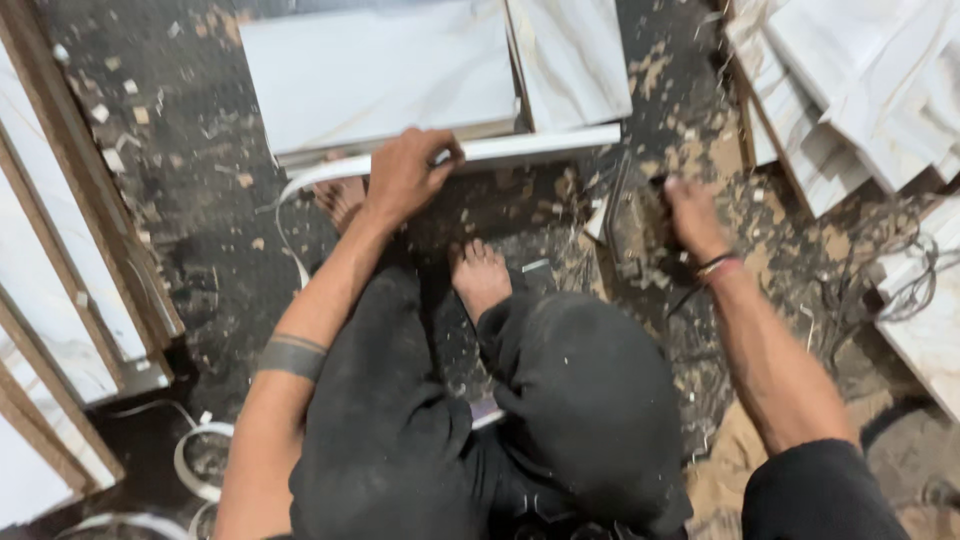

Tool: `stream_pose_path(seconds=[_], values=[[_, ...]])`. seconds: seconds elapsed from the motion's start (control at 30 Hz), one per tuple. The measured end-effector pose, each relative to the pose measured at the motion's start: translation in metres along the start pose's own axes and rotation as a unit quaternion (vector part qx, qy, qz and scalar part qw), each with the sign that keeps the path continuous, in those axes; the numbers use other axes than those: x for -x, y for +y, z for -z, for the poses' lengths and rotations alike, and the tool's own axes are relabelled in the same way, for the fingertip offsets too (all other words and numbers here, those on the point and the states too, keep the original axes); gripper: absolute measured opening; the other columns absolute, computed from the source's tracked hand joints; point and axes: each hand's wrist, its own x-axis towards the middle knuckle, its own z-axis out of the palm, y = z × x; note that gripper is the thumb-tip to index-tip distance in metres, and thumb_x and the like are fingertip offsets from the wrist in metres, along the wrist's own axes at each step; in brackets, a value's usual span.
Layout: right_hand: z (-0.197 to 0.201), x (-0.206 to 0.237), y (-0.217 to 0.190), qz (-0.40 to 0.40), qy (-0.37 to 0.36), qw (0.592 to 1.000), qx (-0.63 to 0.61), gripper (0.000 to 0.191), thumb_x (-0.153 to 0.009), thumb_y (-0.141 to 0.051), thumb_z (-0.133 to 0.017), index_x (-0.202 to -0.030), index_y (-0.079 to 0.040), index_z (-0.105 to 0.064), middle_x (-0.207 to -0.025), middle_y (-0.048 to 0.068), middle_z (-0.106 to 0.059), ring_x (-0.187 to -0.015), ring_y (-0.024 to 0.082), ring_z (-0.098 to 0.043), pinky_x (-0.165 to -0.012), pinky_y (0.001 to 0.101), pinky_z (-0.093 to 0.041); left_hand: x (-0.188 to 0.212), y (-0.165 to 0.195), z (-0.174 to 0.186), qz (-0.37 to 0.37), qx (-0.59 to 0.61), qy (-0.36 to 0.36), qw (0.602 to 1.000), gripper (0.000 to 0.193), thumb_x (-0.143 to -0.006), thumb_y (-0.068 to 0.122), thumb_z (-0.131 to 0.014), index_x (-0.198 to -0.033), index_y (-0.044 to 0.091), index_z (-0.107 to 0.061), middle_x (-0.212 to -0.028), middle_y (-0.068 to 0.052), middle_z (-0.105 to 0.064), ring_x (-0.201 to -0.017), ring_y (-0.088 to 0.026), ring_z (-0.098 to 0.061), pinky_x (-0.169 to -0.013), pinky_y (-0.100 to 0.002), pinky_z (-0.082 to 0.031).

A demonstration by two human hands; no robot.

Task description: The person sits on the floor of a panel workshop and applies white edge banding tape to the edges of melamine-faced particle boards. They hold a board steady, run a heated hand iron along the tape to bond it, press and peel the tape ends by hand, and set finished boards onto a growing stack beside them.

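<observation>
My left hand [405, 172] grips the near edge of a long white board [540, 146] that lies across a stack of white marble-patterned panels [380, 75]. A thin white edge strip [300, 185] curls off the board's left end down to the floor. My right hand [692, 215] reaches down to the dusty floor and rests on a dark object that is too blurred to identify. My bare feet [480, 275] rest on the floor under the board, and my knees in black trousers fill the bottom of the view.
Framed white panels [60, 280] lean at the left. A pile of white panels [850, 90] sits at the upper right. Coils of white edge strip [195, 460] lie at the lower left. Wood chips and sawdust [690, 140] cover the dark floor, with tangled cords [900, 270] at the right.
</observation>
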Motion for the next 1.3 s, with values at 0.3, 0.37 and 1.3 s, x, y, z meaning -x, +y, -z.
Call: stream_pose_path(seconds=[0.3,0.37,1.3], values=[[0.064,-0.052,-0.093,-0.131,-0.030,0.976,-0.168,0.030,-0.113,-0.032,-0.046,-0.103,-0.009,-0.062,-0.078,0.000,-0.057,-0.064,0.013,-0.057,-0.053,0.0318,-0.040,0.002,-0.004,0.000,-0.012,0.031,0.008,0.999,0.011,-0.089,0.022,-0.077,-0.096,0.016,-0.072,-0.087,-0.007,-0.071,-0.086,-0.033,-0.067,-0.070,-0.046,-0.049],[0.056,-0.064,-0.114,-0.070,-0.026,0.995,-0.065,0.034,-0.113,-0.032,-0.047,-0.100,-0.003,-0.058,-0.078,0.007,-0.059,-0.068,0.018,-0.061,-0.059,0.0358,-0.045,0.003,-0.005,0.000,0.005,0.013,-0.006,1.000,0.010,-0.088,0.022,-0.077,-0.095,0.017,-0.073,-0.083,-0.008,-0.070,-0.084,-0.032,-0.066,-0.069,-0.047,-0.049],[-0.022,-0.103,-0.203,0.010,-0.158,0.982,0.100,0.049,-0.109,-0.047,-0.045,-0.115,0.000,-0.058,-0.100,0.027,-0.067,-0.094,0.041,-0.067,-0.083,0.0507,-0.050,0.021,-0.031,0.025,-0.107,-0.093,-0.023,0.990,0.040,-0.093,0.014,-0.065,-0.132,0.009,-0.064,-0.100,-0.011,-0.074,-0.089,-0.033,-0.070,-0.068,-0.045,-0.053]])
